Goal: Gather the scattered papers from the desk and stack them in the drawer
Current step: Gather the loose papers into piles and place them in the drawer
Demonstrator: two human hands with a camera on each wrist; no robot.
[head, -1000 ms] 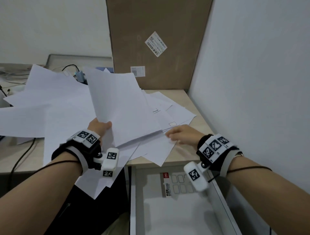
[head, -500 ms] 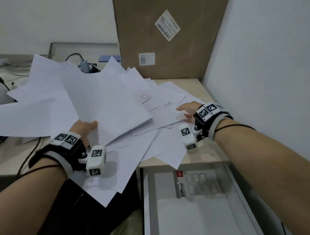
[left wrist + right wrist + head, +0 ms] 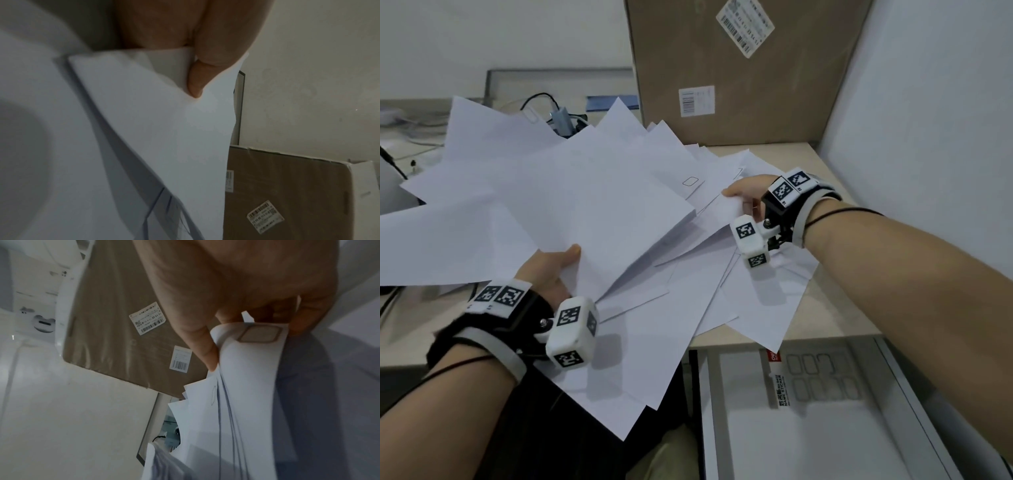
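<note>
Several white sheets of paper lie fanned across the desk, some hanging over its front edge. My left hand grips the near corner of a lifted bundle, thumb on top; the left wrist view shows the thumb pressed on the sheets. My right hand pinches the right edges of other sheets and lifts them; in the right wrist view the fingers curl round the bent paper edges. The open drawer sits below the desk's front right, with paper and a sticker sheet inside.
A tall cardboard box stands against the wall at the back of the desk. A white partition wall closes the right side. Cables and a small device sit behind the papers at the back left.
My right hand moved away from the desk's front edge to the papers' right side and took hold of their edges. The left hand lowered its lifted bundle toward the pile.
</note>
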